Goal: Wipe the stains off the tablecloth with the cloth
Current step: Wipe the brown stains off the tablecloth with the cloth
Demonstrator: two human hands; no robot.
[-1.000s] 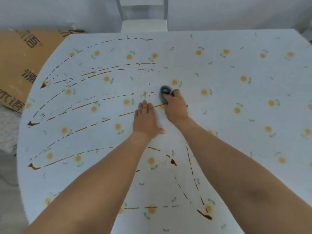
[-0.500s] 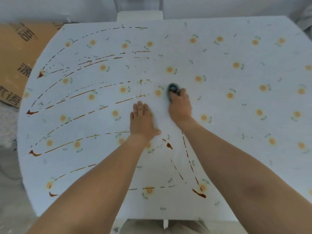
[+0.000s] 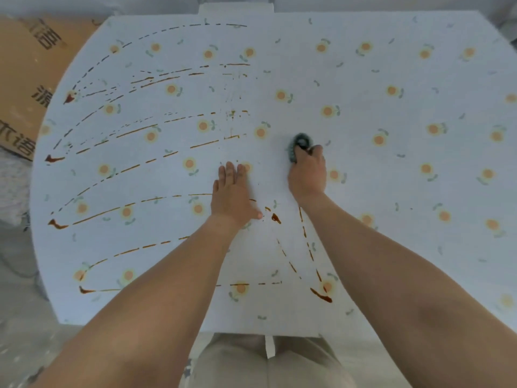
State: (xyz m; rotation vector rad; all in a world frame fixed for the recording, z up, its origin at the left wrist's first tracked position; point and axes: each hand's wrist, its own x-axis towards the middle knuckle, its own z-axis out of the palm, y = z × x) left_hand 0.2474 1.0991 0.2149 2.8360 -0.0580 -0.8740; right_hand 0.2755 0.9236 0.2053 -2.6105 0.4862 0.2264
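A pale blue tablecloth point(image 3: 391, 191) with small orange flowers covers the table. Brown stains point(image 3: 156, 130) run in dashed arcs across its left half, with more streaks point(image 3: 305, 236) near the front centre. My right hand point(image 3: 307, 175) grips a small dark grey-green cloth point(image 3: 299, 144) bunched against the tablecloth, just right of the stained area. My left hand point(image 3: 232, 191) lies flat with straight fingers, pressing the tablecloth down a little left of the right hand. Most of the cloth is hidden under my right fingers.
A brown cardboard box point(image 3: 25, 79) with printed characters stands off the table's left edge. A white chair back point(image 3: 236, 8) shows beyond the far edge. The right half of the tablecloth carries only the flower print. My legs point(image 3: 265, 362) show below the near edge.
My right hand has slid the cloth to the right, away from the stain ends. The left hand stays flat in about the same spot. The view has tilted down, showing the near edge.
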